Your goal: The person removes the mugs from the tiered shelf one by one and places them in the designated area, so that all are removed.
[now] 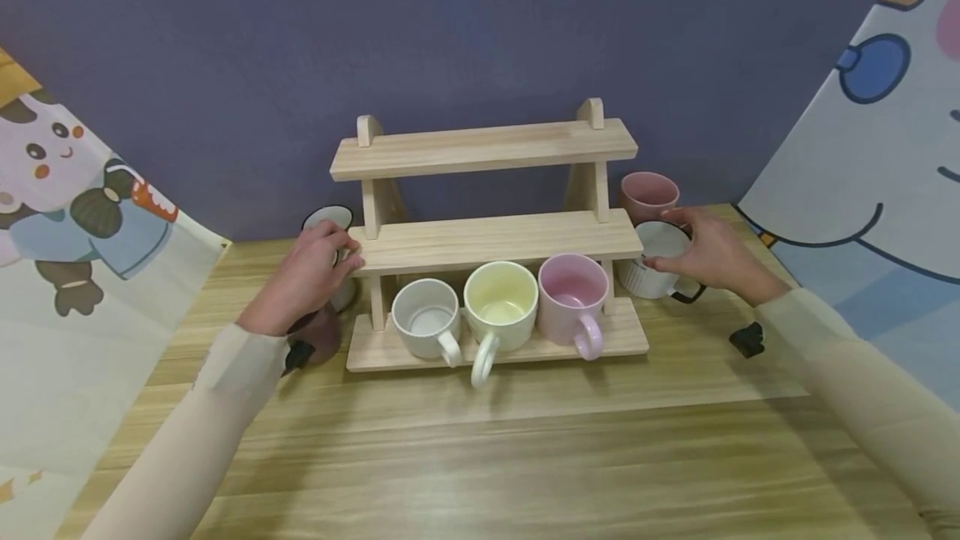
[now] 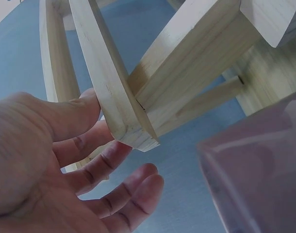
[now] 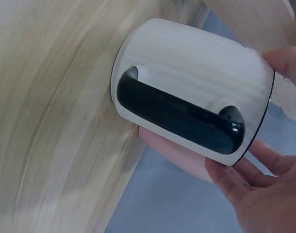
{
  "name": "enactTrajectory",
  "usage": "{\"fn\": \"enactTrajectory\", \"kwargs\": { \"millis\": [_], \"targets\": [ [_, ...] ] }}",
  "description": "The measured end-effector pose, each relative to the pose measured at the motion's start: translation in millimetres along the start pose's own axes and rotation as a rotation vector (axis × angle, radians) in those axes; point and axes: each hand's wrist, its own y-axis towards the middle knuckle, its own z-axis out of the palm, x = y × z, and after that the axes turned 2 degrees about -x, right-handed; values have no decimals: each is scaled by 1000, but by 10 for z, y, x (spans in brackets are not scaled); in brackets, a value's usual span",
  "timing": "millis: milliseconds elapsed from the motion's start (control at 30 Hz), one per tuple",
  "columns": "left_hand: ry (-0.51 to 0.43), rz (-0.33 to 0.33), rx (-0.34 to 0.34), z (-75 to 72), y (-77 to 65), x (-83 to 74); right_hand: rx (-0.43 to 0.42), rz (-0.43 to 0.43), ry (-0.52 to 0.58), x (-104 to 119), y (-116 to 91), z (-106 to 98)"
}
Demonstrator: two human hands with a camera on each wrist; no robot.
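My left hand (image 1: 311, 273) pinches the left end of the wooden rack's middle board (image 2: 120, 104), thumb on one face and fingers on the other. At the right, my right hand (image 1: 708, 252) holds a white ribbed mug (image 3: 191, 63) by its rim, thumb and fingers on opposite sides. The mug has a black rim and a black handle (image 3: 177, 114). It stands upright, right of the three-tier wooden rack (image 1: 487, 148). On the bottom board sit a white mug (image 1: 425, 319), a pale yellow mug (image 1: 500, 307) and a pink mug (image 1: 572, 298), handles toward me.
Behind the held mug is a dark pink mug (image 1: 647, 194). Left of the rack stand a black-rimmed white mug (image 1: 327, 217) and a mauve mug (image 1: 321, 336), partly hidden by my left arm. A dark wall (image 1: 480, 32) and printed side panels (image 1: 825, 182) border the wooden table (image 1: 487, 465).
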Motion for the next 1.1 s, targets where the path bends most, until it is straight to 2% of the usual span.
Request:
{"fn": "enactTrajectory", "kwargs": {
  "millis": [467,933,1100],
  "targets": [
    [1,-6,5,2,0,-14,-39,97,41,-45,-24,-31],
    [-2,11,-11,5,-19,1,-78,77,39,-98,41,1],
    [-5,10,-11,1,-15,1,-109,83,44,-26,-15,-41]
  ]
}}
